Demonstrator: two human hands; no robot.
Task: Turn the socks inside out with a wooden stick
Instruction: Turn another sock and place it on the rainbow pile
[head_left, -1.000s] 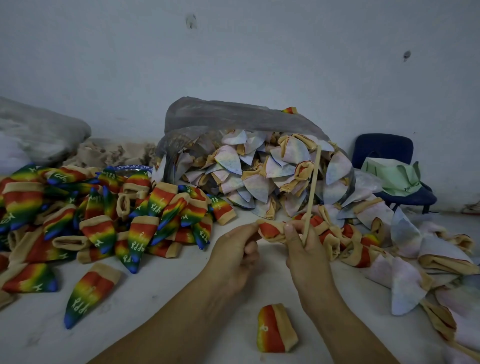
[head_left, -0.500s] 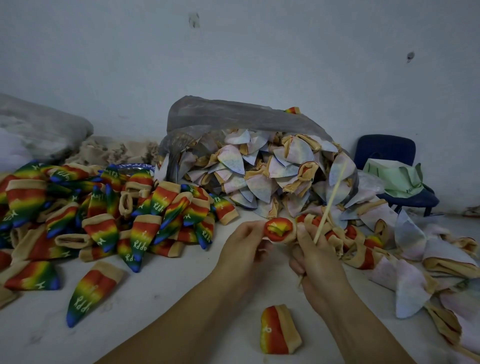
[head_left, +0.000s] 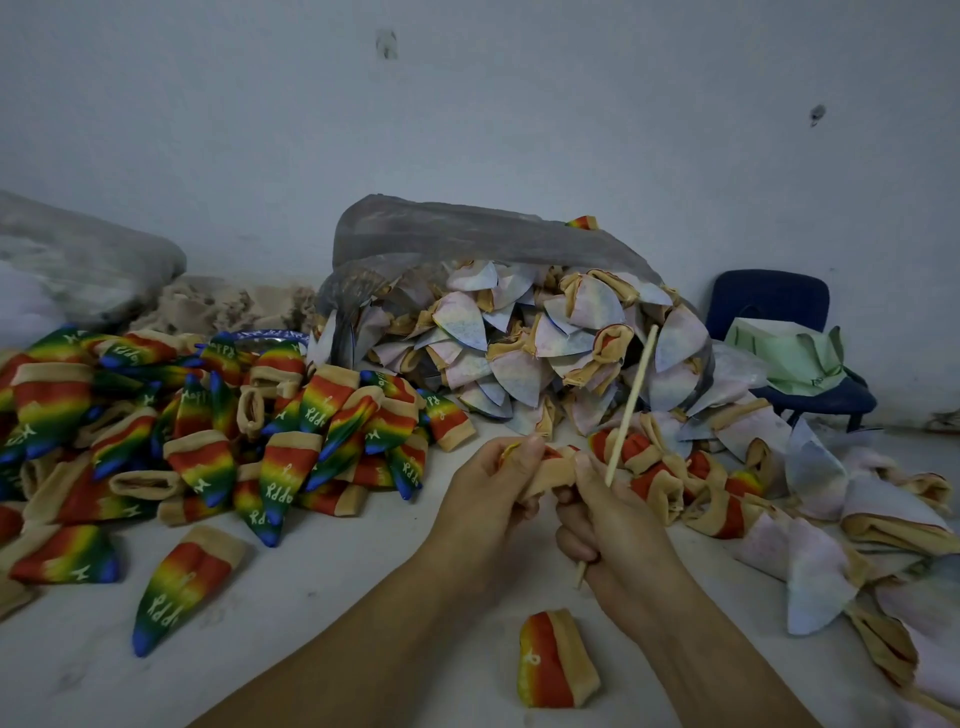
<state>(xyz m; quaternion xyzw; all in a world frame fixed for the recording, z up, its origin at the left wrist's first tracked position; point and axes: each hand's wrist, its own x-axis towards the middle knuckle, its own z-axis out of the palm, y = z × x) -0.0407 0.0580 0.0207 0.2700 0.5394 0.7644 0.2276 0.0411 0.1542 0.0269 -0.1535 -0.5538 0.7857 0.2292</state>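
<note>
One sock (head_left: 551, 470) is held between both hands, just above the white surface (head_left: 322, 577), in front of the spilled bag. Its tan cuff is pinched by the left hand (head_left: 493, 488) on one side and by the thumb and forefinger of the right hand (head_left: 621, 525) on the other. The lower fingers of the right hand are curled round the wooden stick (head_left: 631, 402), which slants up and to the right, its lower tip showing beneath the fist. The stick is not seen inside the sock.

The step in hand is judged to be the spreading of the cuff. Next, the stick tip must be brought to the toe and the fabric drawn over it; how far the sock is already turned cannot be told.

A heap of rainbow socks (head_left: 218, 431) is noted to the left, and one sock (head_left: 556, 662) lies near the forearms. Pale socks (head_left: 519, 358) spill from a grey plastic bag (head_left: 467, 234); half-rolled ones (head_left: 670, 478) crowd close to the right hand and could be snagged by the stick. A blue chair (head_left: 769, 304) with a green bag (head_left: 784, 353) stands well apart.
</note>
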